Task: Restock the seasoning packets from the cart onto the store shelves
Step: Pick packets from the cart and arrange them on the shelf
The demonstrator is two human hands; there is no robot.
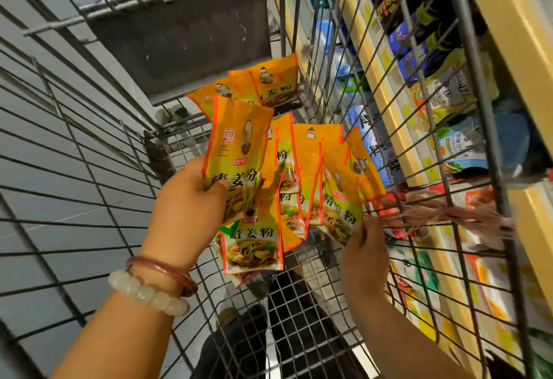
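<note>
Head view: wire cart (98, 151), shelves (386, 103) at 3 o'clock.
L hand (188, 199): gripped a fanned stack of orange packets (239, 154), prob. gathering a batch for shelving.
R hand (363, 256): pinched another packet (341, 214) by its lower edge.
More packets (269, 85): 12 o'clock, in cart.

place: shop; evidence: wire cart (89, 169); stocked shelves (398, 127) of packaged goods (449, 100)

orange packet (236, 151) reads 精姜粉 (ginger powder)
</note>
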